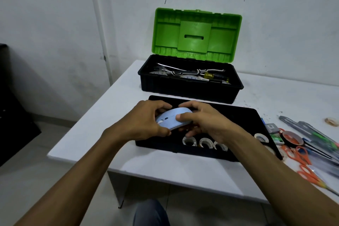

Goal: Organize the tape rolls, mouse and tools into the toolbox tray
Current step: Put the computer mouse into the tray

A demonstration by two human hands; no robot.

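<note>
Head view: white table [113, 112] against white wall [275, 14].

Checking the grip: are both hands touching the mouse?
Touching. Head view shows the left hand gripping one end of the mouse and the right hand holding it, thumb on top.

A plain workroom, it seems: a scuffed white wall [275, 14] at 12 o'clock, a white table [91, 143], an open green-lidded toolbox [190, 86], and scissors [311, 178] among loose tools [311, 130] at 3 o'clock.
</note>
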